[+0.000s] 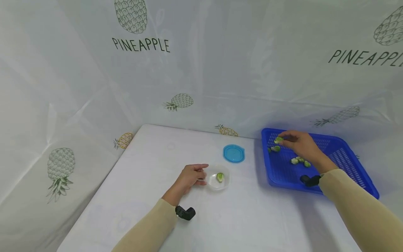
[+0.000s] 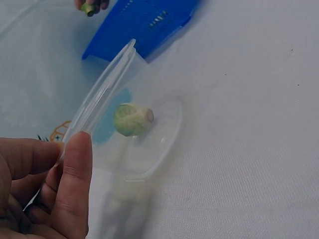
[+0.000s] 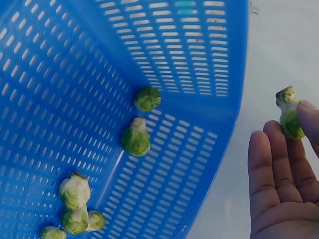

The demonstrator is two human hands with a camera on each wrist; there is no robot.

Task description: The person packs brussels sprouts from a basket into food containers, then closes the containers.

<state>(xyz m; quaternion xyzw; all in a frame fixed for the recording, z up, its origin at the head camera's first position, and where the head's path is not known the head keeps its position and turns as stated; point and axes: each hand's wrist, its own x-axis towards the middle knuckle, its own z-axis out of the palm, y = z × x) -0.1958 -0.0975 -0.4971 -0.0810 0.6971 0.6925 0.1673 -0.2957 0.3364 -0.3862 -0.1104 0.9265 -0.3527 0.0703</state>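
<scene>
My left hand (image 1: 190, 176) pinches the rim of a clear round plastic container (image 2: 169, 144) between thumb and fingers. One Brussels sprout (image 2: 132, 119) lies inside that container. Over the far left part of a blue slotted basket (image 1: 267, 168), my right hand (image 1: 300, 144) holds another Brussels sprout (image 3: 290, 117) between thumb and fingertips. Below it, several more sprouts lie on the basket floor: a pair near one corner, including this sprout (image 3: 135, 138), and a cluster with this sprout (image 3: 75, 191) farther along.
A light blue round lid (image 1: 233, 153) lies on the white-covered table (image 1: 201, 220), behind the container and left of the basket. Sheeting printed with pineapples (image 1: 220, 70) rises behind and beside the table. Each wrist wears a small black camera, such as the left wrist camera (image 1: 185, 212).
</scene>
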